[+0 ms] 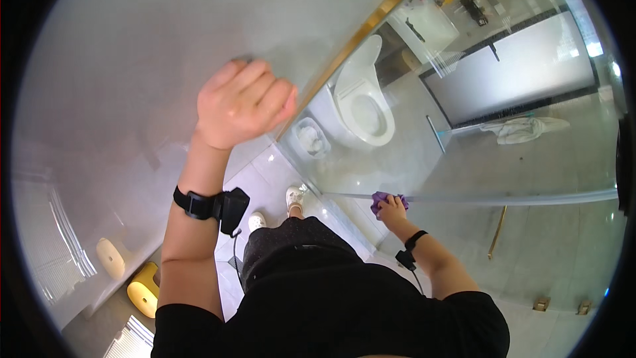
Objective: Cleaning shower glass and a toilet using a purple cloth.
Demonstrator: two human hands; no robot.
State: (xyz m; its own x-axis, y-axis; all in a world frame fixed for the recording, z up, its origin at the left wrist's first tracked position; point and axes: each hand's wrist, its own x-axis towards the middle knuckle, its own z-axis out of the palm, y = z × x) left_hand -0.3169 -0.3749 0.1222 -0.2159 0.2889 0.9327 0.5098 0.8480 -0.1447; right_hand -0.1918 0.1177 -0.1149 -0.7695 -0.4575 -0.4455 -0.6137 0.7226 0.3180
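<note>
My left hand (246, 102) is raised in front of the glossy grey wall (124, 84), its fingers curled into a fist. I see only the back of that hand; its palm side is hidden, and no object shows in it. Lower and to the right, my right hand (392, 210) grips a crumpled purple cloth (381, 200). The cloth lies against the edge strip of a clear glass shower panel (462, 200). Black straps with small boxes and cables are on both wrists, including the left wrist device (232, 210).
Through the glass are a white toilet (367, 114) with its lid up, a waste bin (310, 138), a frosted door (516, 67) and a hanging white cloth (526, 129). A gold-coloured frame (367, 35) borders the glass. A yellow stool (144, 291) stands at lower left.
</note>
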